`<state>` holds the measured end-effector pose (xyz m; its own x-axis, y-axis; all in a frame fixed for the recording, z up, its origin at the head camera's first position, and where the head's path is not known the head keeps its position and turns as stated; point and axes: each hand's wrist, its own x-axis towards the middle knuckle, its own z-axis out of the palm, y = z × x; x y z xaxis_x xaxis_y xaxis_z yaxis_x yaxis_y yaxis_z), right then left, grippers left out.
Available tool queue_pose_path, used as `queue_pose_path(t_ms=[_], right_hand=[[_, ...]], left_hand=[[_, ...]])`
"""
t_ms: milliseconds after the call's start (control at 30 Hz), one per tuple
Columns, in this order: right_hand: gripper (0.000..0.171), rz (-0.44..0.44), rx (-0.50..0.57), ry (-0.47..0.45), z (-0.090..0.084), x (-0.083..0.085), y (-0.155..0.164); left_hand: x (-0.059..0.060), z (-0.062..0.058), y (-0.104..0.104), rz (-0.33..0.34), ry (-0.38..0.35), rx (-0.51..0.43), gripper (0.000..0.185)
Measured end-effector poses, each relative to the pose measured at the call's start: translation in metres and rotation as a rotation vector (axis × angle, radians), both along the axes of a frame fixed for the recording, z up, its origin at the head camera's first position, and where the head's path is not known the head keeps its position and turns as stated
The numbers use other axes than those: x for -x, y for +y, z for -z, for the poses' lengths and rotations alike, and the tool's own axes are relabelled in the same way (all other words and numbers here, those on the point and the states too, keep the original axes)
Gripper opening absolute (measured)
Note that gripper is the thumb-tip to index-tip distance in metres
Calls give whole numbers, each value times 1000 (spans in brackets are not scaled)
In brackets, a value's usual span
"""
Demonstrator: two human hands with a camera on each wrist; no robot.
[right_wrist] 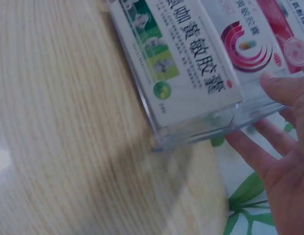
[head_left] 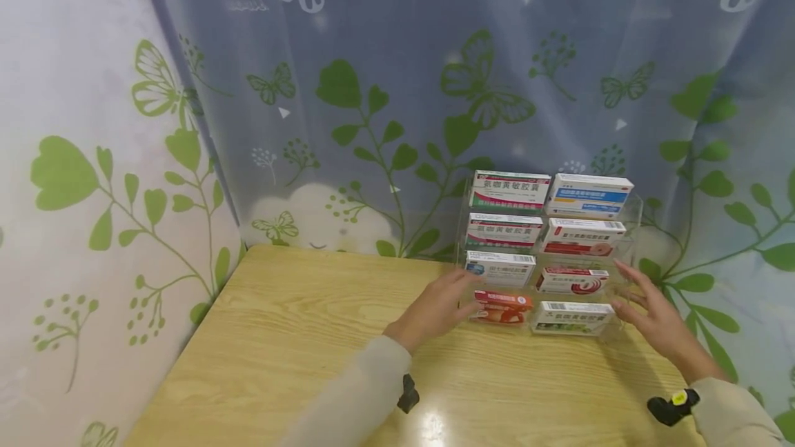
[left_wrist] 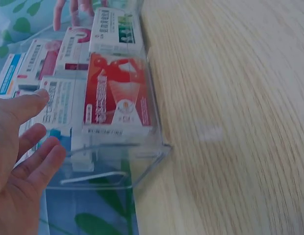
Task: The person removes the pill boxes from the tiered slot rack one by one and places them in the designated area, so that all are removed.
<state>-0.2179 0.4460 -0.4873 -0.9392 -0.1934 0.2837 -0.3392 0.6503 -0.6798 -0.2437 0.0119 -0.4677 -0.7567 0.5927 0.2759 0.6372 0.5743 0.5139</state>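
left hand (head_left: 435,309) fingers spread loose against the clear acrylic rack (left_wrist: 142,161), right hand (head_left: 652,312) splayed at its other side, gripping nothing, glossy cardboard medicine boxes (head_left: 506,309) between, woodgrain table (head_left: 298,336)

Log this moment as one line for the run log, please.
left hand: open, at left side of clear rack | right hand: open, at right side | rack: on wooden table, holds medicine boxes

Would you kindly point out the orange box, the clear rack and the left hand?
orange box (head_left: 504,308): head view, front face.
clear rack (left_wrist: 142,166): left wrist view, lower front corner.
left hand (head_left: 435,309): head view, back of hand.
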Motion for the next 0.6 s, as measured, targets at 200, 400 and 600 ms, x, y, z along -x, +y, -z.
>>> queue_pose_path(t_ms=[200, 400, 600], right_hand=[[79, -31, 22, 15, 9, -1, 2], [79, -75, 40, 25, 13, -1, 4], [79, -102, 39, 34, 15, -1, 8]], left_hand=[[0, 6, 18, 14, 41, 92, 43], [-2, 13, 31, 8, 85, 139, 42], [-3, 15, 41, -91, 234, 267, 39]])
